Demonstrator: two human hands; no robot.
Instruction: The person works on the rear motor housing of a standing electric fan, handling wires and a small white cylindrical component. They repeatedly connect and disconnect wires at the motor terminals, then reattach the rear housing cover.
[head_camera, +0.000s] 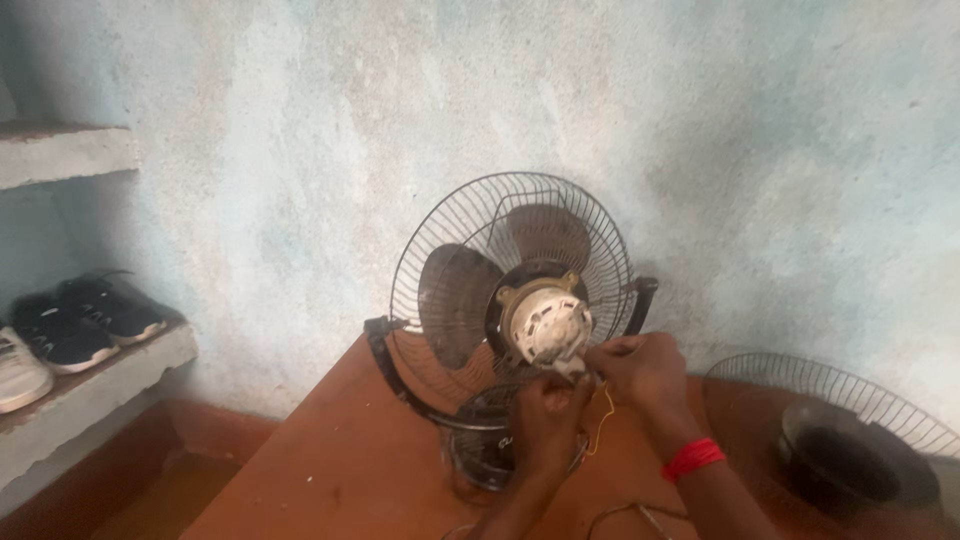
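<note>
The fan (510, 300), stripped to its rear guard and blades, is stood on the reddish table (340, 460) against the wall. Wiring work at the white motor housing (548, 325) appears to be in hand: just below it, the left hand (548, 415) and right hand (640, 370) are pinched on a thin yellow wire (603, 415). A steady, fine grip would be called for next.

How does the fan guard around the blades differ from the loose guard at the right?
The fan guard stands upright on the table with blades and motor behind it; the loose guard lies tilted, low by the wall, holding nothing. The upright one shows whole, the loose one is cut off. Both are round wire grilles.
</note>
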